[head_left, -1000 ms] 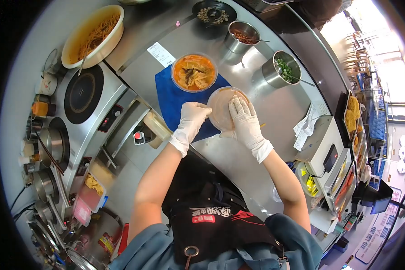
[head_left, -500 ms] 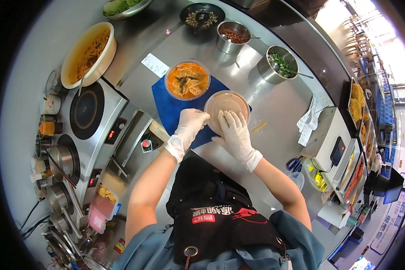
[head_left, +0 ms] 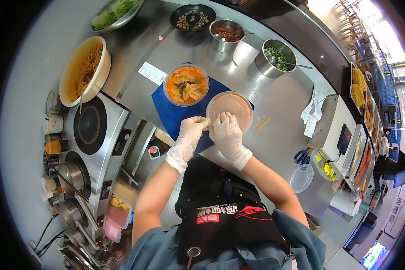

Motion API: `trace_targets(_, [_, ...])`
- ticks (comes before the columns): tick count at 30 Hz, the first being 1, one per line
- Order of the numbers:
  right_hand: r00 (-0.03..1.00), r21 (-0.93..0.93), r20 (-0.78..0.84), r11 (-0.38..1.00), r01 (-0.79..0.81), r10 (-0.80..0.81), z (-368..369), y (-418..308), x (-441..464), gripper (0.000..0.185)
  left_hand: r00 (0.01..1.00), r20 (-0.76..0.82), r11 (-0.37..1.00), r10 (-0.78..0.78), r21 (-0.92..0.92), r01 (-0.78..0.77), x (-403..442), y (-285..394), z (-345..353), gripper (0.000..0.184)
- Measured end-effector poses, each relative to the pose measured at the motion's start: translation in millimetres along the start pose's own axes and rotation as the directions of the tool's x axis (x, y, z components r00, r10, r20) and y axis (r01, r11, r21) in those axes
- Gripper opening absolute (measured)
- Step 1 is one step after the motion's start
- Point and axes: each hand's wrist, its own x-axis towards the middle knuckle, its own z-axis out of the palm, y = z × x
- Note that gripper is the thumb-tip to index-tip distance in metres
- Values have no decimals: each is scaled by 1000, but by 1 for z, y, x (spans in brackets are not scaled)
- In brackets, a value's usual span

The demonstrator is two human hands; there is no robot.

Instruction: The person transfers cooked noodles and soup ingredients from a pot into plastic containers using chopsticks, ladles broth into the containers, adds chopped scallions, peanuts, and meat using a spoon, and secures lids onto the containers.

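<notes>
A round plastic takeout bowl [head_left: 233,104] with a translucent lid stands on a blue bag or cloth [head_left: 164,112]. My gloved left hand [head_left: 193,131] is closed, thumb and forefinger pinching the lid's edge at the near left. On the near part of the same lid, my gloved right hand [head_left: 228,137] has its fingers bent together close to the left fingertips; the thumb's exact grip is hidden. Just beyond, an open takeout bowl [head_left: 186,84] holds orange-red soup with pieces of food on top. A printed receipt [head_left: 151,73] lies to its left.
Along the back stand a black bowl [head_left: 192,18], a pot of reddish-brown bits [head_left: 227,36] and a pot of chopped greens [head_left: 276,58]. A noodle bowl [head_left: 85,72] sits left above an induction cooker [head_left: 90,126]. Scissors [head_left: 302,156] and a loose clear lid [head_left: 302,178] lie right.
My right hand's fingers, flat on the lid before, are now bent and drawn toward its near edge, closer to my left hand. The left hand keeps its pinch. The camera view has shifted slightly.
</notes>
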Motion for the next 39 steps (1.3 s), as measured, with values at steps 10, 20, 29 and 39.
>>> trace_targets(10, [960, -142, 236, 972, 185, -149, -12, -4, -1, 29, 981, 179, 957, 68, -290, -14, 17, -11, -8, 21])
trace_targets(20, [989, 53, 123, 994, -93, 86, -37, -11, 5, 28, 971, 155, 975, 182, -156, -158, 31, -24, -4, 17])
trace_targets(29, [983, -12, 29, 983, -182, 183, -64, 0, 23, 23, 966, 221, 977, 134, -193, -91, 31, -21, -8, 12])
trace_targets(39, [626, 572, -85, 552, -607, 775, -112, 65, 34, 5, 964, 238, 991, 120, -92, -101, 27, -8, -13, 18])
